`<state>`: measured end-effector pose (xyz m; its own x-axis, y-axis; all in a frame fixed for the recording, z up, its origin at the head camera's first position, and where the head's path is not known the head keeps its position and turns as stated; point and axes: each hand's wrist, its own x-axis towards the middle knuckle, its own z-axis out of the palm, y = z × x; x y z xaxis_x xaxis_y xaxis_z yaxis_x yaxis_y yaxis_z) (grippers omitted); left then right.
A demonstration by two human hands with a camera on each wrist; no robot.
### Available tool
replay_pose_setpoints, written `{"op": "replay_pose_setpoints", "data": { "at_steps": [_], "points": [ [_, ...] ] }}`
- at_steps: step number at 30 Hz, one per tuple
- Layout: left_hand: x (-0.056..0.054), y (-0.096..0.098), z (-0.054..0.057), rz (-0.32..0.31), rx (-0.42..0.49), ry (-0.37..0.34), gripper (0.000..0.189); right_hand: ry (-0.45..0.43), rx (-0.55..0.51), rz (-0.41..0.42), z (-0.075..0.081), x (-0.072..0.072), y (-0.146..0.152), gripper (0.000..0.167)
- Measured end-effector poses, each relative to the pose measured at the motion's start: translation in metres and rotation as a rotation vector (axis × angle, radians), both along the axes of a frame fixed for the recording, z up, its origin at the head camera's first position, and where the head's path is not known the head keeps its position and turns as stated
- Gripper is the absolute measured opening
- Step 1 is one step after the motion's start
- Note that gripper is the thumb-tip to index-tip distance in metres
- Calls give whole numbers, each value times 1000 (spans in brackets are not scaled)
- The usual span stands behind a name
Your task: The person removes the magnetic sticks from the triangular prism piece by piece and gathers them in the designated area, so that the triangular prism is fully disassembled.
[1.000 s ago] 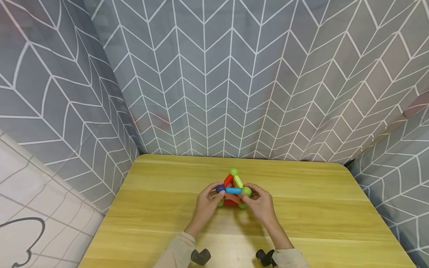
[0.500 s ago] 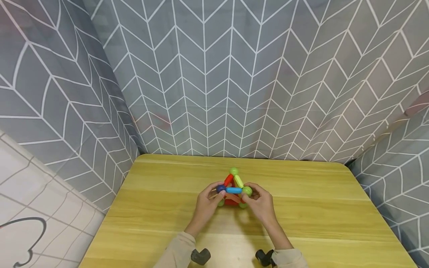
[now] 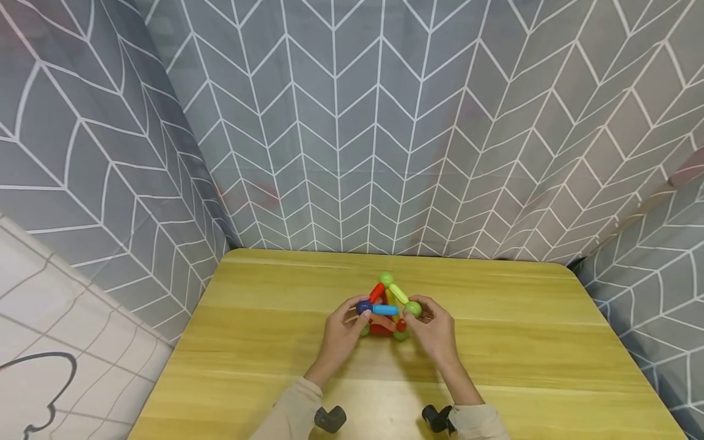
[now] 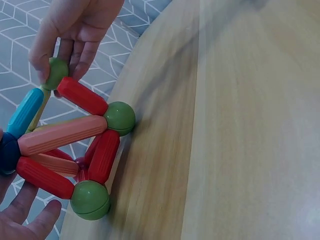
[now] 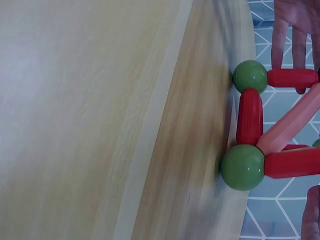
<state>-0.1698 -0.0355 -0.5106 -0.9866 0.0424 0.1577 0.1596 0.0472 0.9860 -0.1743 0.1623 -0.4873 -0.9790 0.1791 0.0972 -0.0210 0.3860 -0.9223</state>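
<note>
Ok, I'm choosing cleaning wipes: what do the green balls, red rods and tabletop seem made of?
Green balls: probably glossy plastic, given their small highlights and seam line. Red rods: likely moulded plastic, satin sheen, with even ridges. Tabletop: wood or wood-look laminate; grain shows, soft glare suggests smoothness.

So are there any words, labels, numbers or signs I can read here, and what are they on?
None: no text is readable on the shiny green balls, the ribbed red sticks or the grey cloth curtain with white zigzag lines. The dark curvy line at the left spells nothing.
</note>
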Motion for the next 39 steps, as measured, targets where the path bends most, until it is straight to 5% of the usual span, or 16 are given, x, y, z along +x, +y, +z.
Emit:
{"op": "replay_pose_setpoints", "data": {
  "at_steps": [28, 39],
  "points": [
    [2, 0, -2, -20, -21, -7, 31, -33, -32, -4, -5, 0, 18, 29],
    [1, 0, -3, -19, -28, -8, 31, -79, 53, 22, -10, 0, 29, 29]
  ]
}}
